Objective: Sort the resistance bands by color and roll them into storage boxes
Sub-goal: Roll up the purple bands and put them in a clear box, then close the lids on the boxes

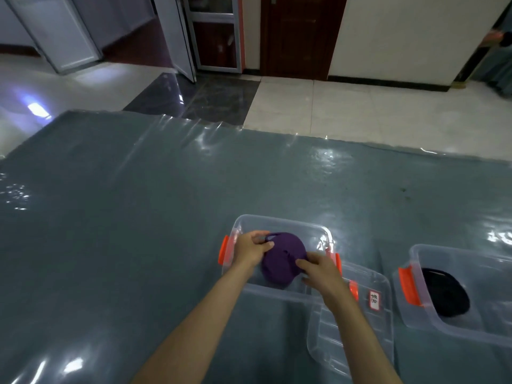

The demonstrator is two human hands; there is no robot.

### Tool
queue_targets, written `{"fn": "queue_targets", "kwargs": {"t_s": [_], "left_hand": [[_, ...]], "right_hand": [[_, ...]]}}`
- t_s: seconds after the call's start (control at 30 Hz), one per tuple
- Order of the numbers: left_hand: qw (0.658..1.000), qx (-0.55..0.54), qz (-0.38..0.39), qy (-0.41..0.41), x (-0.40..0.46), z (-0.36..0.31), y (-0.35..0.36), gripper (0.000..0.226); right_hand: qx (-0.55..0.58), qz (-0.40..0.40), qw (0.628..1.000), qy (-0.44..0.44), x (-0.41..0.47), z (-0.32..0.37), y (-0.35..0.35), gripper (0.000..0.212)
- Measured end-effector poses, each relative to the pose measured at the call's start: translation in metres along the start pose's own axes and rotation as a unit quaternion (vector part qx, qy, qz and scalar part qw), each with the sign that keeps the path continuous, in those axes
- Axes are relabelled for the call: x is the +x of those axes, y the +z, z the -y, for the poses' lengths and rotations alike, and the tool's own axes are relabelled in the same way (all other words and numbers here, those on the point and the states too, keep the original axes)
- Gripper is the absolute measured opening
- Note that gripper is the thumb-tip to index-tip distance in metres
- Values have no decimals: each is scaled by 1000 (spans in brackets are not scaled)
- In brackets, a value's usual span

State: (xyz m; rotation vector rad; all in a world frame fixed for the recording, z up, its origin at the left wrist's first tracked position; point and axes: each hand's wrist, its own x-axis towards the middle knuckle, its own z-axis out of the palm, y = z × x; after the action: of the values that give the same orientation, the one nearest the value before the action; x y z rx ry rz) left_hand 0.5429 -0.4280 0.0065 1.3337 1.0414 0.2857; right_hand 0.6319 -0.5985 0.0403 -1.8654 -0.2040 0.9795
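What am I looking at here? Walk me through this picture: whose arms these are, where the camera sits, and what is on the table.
There is no machine. A person wears the camera on their head, so you look down along their own bare arms. The left hand and right hand both grip a rolled purple band, holding it in a clear storage box with orange latches. Beside it lies a clear lid bearing a small label. Further right, a second clear box holds a rolled black band. Everything rests on a grey table under shiny plastic film.
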Motion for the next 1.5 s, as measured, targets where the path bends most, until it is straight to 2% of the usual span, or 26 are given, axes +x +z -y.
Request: {"fn": "queue_targets", "kwargs": {"t_s": [0.1,0.2,0.43,0.53,0.73,0.83,0.87,0.9,0.93,1.0,1.03,1.17,1.23,1.3,1.37,1.5], "left_hand": [[999,36,-13,-23,19,14,7,39],[996,76,-31,-33,34,23,11,39],[984,167,-28,-54,53,43,10,38],[983,172,-27,-52,55,49,11,37],[983,179,-32,-37,54,45,11,37],[980,191,-33,-39,50,39,11,36],[979,198,-38,-41,48,36,11,35],[976,208,-46,-40,46,33,11,34],[972,226,-51,-34,42,30,10,32],[958,283,-49,-4,31,21,9,32],[947,318,-37,20,22,17,7,33],[875,447,38,181,-21,5,-2,32],[844,477,37,243,-49,6,-5,32],[817,495,15,295,-81,11,-7,32],[804,490,-1,337,-110,25,-13,33],[794,487,-47,360,-148,63,-30,45]], "right_hand": [[-41,29,998,35,20,-6,2,20],[-67,43,995,57,35,-7,6,4],[-163,67,983,60,56,-16,22,7],[-188,51,980,41,57,-23,28,6],[-170,28,984,49,60,-24,27,7],[-177,9,983,40,59,-22,27,22],[-188,-13,982,26,55,-18,27,22],[-207,-32,978,9,51,-14,26,10],[-218,-45,975,-14,45,-9,25,11],[-238,-57,967,-72,30,-3,20,40],[-242,-61,963,-104,19,0,16,42],[-268,-125,921,-253,-20,-13,-9,27],[-274,-170,900,-293,-39,-27,-25,22],[-287,-199,889,-296,-53,-46,-41,21],[-300,-212,891,-268,-62,-67,-55,21],[-313,-218,911,-156,-63,-110,-77,22]]}}
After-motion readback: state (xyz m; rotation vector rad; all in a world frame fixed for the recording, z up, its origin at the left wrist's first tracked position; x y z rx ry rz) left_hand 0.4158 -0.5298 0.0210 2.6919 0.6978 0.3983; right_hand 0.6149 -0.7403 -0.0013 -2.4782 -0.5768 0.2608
